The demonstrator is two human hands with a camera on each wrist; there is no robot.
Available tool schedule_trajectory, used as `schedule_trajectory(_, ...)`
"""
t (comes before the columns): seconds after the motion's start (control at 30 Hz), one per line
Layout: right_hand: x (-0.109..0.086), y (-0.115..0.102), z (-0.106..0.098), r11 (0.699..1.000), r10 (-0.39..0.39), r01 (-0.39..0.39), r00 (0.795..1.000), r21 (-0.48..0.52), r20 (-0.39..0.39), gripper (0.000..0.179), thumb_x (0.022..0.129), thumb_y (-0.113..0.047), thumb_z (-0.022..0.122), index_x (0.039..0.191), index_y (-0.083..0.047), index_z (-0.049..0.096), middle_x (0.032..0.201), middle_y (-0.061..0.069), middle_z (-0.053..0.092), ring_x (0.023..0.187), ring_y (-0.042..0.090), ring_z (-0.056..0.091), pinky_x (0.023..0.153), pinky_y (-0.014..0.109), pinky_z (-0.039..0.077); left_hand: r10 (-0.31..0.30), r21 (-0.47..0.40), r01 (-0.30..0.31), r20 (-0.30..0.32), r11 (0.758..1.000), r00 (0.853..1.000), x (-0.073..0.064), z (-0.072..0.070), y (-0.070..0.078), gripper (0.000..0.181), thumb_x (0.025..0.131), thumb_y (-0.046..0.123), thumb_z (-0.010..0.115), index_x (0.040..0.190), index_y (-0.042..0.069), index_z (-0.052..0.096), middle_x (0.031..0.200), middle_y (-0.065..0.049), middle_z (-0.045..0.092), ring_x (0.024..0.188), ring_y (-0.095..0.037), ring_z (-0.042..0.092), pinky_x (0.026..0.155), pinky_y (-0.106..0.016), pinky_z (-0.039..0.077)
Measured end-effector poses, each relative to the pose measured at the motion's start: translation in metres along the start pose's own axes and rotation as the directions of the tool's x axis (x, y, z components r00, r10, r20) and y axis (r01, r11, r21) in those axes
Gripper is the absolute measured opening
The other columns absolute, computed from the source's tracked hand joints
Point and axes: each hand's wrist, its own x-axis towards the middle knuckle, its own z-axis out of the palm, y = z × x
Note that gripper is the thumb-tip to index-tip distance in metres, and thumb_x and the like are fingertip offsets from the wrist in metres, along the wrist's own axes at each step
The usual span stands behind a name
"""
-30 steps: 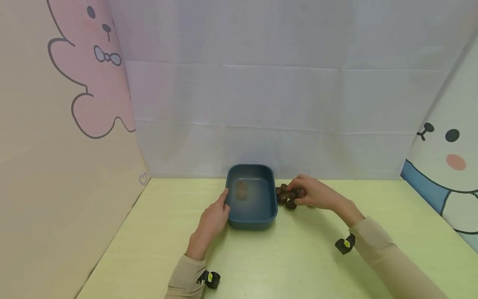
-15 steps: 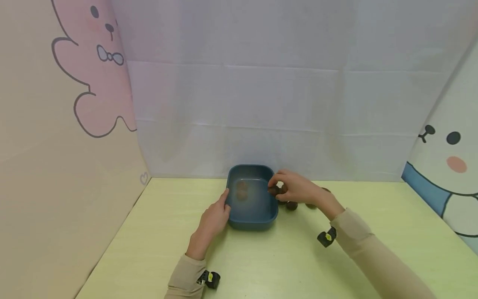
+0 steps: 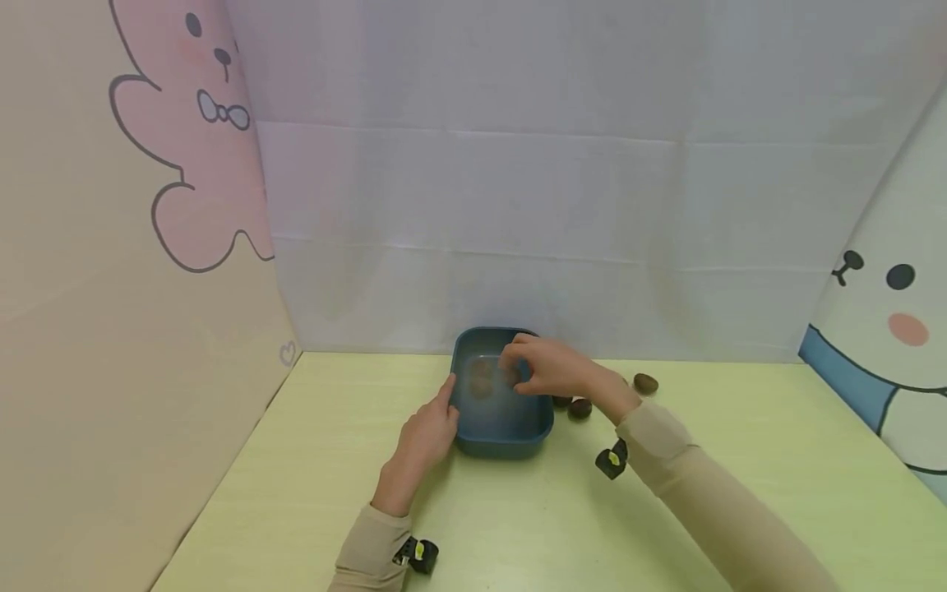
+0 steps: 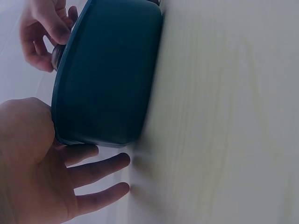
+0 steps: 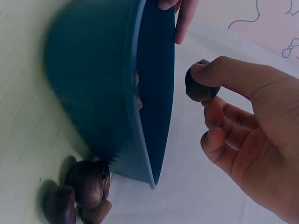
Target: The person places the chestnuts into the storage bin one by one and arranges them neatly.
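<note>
A blue rectangular plastic bin (image 3: 503, 449) stands on the table, with blurry brown chestnuts (image 3: 481, 383) on its floor. At its left wall my left hand (image 3: 423, 434) grips the rim; the left wrist view shows several fingers (image 4: 99, 171) stretched out beside it. Over the bin's right half is my right hand (image 3: 553, 367). Its thumb and fingertips pinch one dark chestnut (image 5: 202, 85) above the rim level. More chestnuts (image 5: 86, 184) lie against the bin's right side, partly hidden by the right hand in the head view.
A lone chestnut (image 3: 646, 384) lies farther right on the pale yellow-green table (image 3: 533, 526). Just behind the bin hangs a white cloth wall (image 3: 473, 197). Side panels with cartoon animals (image 3: 203, 181) flank the table.
My right hand has picked up a chestnut from the pile and carried it left over the bin. Chestnuts it covered are now visible on the table. My left hand stays at the rim.
</note>
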Motion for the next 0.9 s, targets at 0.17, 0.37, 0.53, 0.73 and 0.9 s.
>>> schedule_trajectory(0.17, 0.017, -0.005, 0.008, 1.0, -0.005, 0.004, 1.0, 0.028, 0.027, 0.029, 0.087, -0.016, 0.072, 0.116, -0.018, 0.068, 0.114, 0.0, 0.059, 0.093, 0.016, 0.058, 0.082, 0.034, 0.051, -0.007, -0.016, 0.007, 0.008, 1.0, 1.0, -0.001, 0.001, 0.0, 0.06, 0.102, 0.016, 0.038, 0.159, 0.009, 0.022, 0.055, 0.001, 0.038, 0.047, -0.013, 0.029, 0.044, -0.028, 0.026)
schedule_trajectory(0.37, 0.037, -0.008, 0.017, 0.999, 0.002, -0.006, 0.997, 0.051, 0.079, 0.027, 0.085, -0.013, 0.075, 0.111, -0.018, 0.07, 0.111, 0.001, 0.06, 0.1, 0.019, 0.06, 0.087, 0.037, 0.051, -0.013, -0.041, 0.015, 0.049, 0.999, 0.999, 0.0, 0.0, -0.002, 0.059, 0.103, 0.018, 0.036, 0.159, 0.011, 0.021, 0.055, 0.002, 0.038, 0.045, -0.013, 0.03, 0.044, -0.028, 0.027)
schedule_trajectory(0.53, 0.048, -0.005, 0.023, 1.0, 0.008, -0.011, 0.991, 0.021, 0.134, 0.025, 0.085, -0.014, 0.075, 0.11, -0.017, 0.069, 0.11, 0.0, 0.061, 0.102, 0.02, 0.058, 0.088, 0.038, 0.05, -0.024, -0.059, 0.026, 0.044, 0.998, 0.999, 0.0, 0.0, -0.003, 0.06, 0.102, 0.018, 0.038, 0.159, 0.012, 0.021, 0.055, 0.002, 0.038, 0.045, -0.013, 0.03, 0.044, -0.027, 0.026)
schedule_trajectory(0.73, 0.061, 0.002, 0.037, 1.0, 0.02, -0.017, 0.973, -0.016, 0.232, 0.02, 0.087, -0.016, 0.075, 0.105, -0.021, 0.067, 0.108, -0.003, 0.062, 0.103, 0.017, 0.057, 0.087, 0.036, 0.049, -0.029, -0.06, 0.031, 0.036, 0.998, 0.999, -0.001, 0.0, -0.001, 0.061, 0.1, 0.017, 0.039, 0.159, 0.012, 0.023, 0.055, 0.002, 0.037, 0.047, -0.013, 0.029, 0.045, -0.028, 0.025)
schedule_trajectory(0.9, 0.068, 0.003, 0.047, 0.996, -0.009, 0.034, 0.958, -0.082, 0.288, 0.03, 0.081, -0.012, 0.075, 0.109, -0.016, 0.065, 0.11, 0.003, 0.062, 0.103, 0.022, 0.059, 0.088, 0.04, 0.05, -0.025, -0.068, 0.028, 0.035, 0.997, 0.999, 0.0, 0.0, -0.001, 0.062, 0.1, 0.017, 0.039, 0.159, 0.011, 0.022, 0.054, 0.003, 0.036, 0.046, -0.012, 0.028, 0.045, -0.027, 0.025)
